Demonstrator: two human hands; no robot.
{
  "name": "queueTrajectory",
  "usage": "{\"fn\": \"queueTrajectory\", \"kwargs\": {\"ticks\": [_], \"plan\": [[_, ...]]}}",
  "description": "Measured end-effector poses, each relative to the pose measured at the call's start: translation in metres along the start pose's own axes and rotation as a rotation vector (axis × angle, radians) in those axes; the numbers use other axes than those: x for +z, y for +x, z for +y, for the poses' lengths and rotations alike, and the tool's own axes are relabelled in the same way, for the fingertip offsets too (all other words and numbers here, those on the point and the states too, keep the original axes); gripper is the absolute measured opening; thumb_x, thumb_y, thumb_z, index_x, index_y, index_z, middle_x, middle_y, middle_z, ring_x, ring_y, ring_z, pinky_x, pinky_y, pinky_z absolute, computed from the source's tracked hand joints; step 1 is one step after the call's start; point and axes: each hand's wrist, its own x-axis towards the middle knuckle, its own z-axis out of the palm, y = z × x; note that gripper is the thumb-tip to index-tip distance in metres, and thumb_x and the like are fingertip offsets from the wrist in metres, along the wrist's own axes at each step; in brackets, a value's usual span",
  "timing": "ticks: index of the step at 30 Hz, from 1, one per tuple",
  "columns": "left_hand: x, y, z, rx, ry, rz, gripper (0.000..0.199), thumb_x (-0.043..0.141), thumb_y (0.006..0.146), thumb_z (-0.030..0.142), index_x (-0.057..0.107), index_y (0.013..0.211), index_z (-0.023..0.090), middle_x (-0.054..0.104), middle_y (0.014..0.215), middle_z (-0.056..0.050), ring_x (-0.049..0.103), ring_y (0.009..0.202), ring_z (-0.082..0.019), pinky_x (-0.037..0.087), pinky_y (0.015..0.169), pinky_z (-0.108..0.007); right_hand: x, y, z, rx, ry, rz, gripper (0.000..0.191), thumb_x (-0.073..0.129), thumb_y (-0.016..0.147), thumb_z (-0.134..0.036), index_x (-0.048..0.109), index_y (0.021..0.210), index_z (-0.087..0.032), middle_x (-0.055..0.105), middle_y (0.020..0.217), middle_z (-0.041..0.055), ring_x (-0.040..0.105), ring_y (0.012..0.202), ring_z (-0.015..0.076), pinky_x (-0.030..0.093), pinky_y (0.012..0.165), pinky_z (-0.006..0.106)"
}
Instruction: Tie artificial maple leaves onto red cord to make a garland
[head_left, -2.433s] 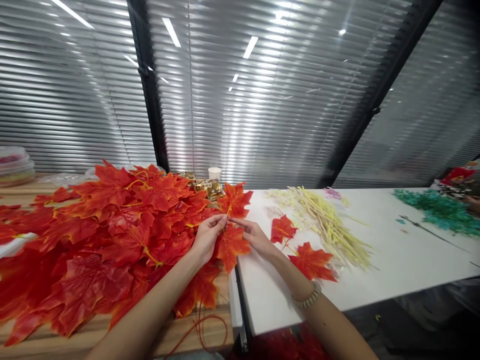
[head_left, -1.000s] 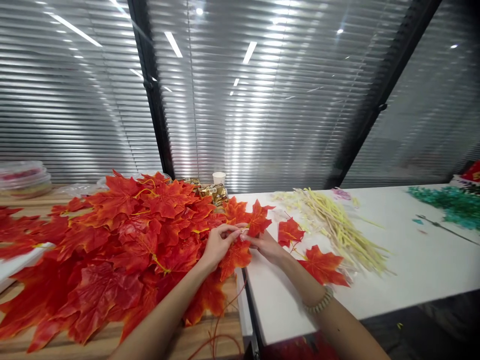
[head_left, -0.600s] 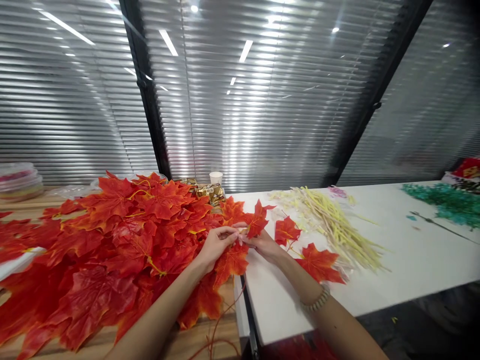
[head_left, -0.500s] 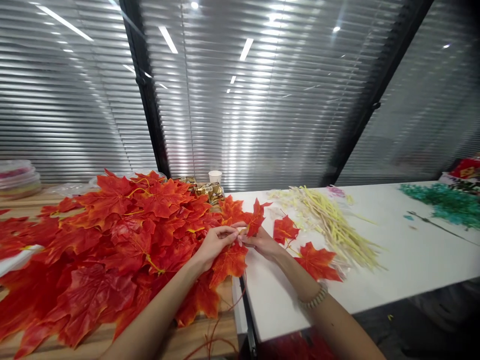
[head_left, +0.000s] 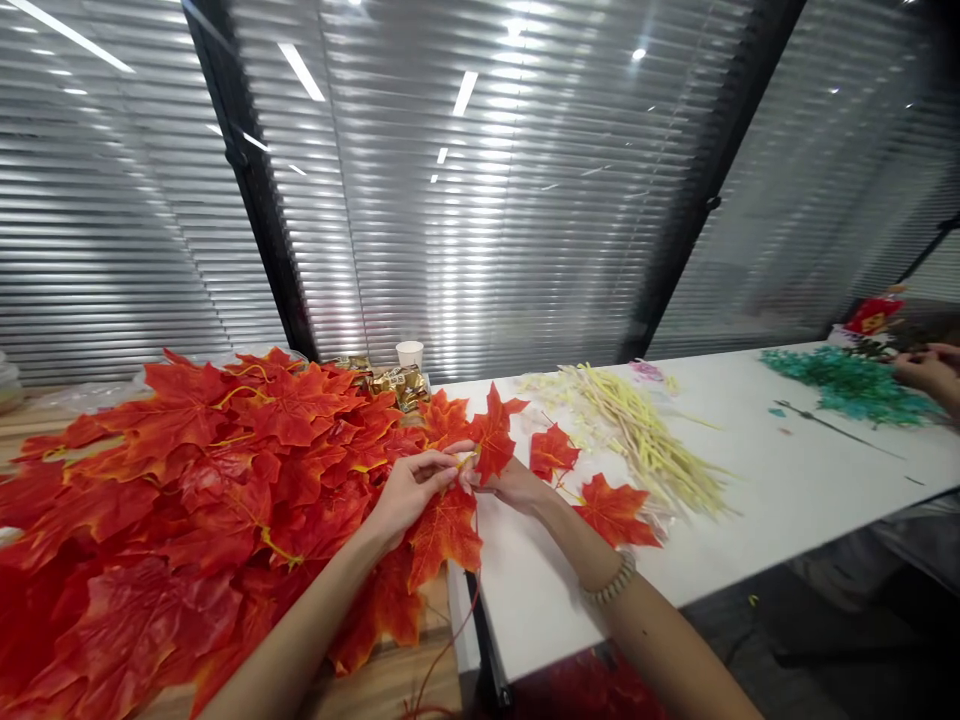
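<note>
My left hand [head_left: 411,490] and my right hand [head_left: 517,483] meet over the gap between two tables, fingertips pinched together around artificial maple leaf stems. A red maple leaf [head_left: 493,432] stands up from the fingers of my right hand and hides part of them. Below my left fingers hangs an orange-red maple leaf [head_left: 448,540]. From the pinch a thin red cord [head_left: 475,590] drops toward the wooden table. Exactly how the stems and cord cross between the fingertips is too small to make out.
A big heap of maple leaves [head_left: 187,490] covers the wooden table at left. Gold wrappers [head_left: 401,385] and a paper cup [head_left: 409,353] sit behind. Yellow stems [head_left: 645,430] and two loose leaves lie on the white table [head_left: 750,500]. Another person's hand [head_left: 934,370] is near teal foliage [head_left: 847,385].
The view has swung to the right, and another person's hand has come in at the right edge. My hands stay together at the leaf stems, with the upper leaf turned slightly.
</note>
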Motion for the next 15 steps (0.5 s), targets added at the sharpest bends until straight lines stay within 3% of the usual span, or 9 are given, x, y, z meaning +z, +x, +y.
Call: {"fn": "queueTrajectory", "kwargs": {"ticks": [10,15], "plan": [[0.0032,-0.0013,0.0024,0.047,0.024,0.021,0.016,0.066,0.069,0.027,0.067,0.08,0.015,0.06,0.117,-0.01,0.054,0.109,-0.024,0.041,0.093,-0.036,0.0022,-0.0011,-0.0031,-0.008,-0.006,-0.011,0.028,0.069,0.065,-0.04,0.06,0.073,-0.014,0.053,0.063,0.0024,0.046,0.061,0.0124,0.038,0.058,0.029],[0.0026,-0.0009,0.0019,0.101,0.096,0.042,0.014,0.064,0.071,0.025,0.068,0.081,0.016,0.063,0.113,-0.01,0.054,0.109,-0.024,0.037,0.097,-0.038,0.0006,0.0006,0.002,0.005,-0.018,0.003,0.027,0.066,0.068,-0.042,0.06,0.071,-0.016,0.052,0.063,0.0016,0.045,0.063,0.0129,0.038,0.061,0.029]]}}
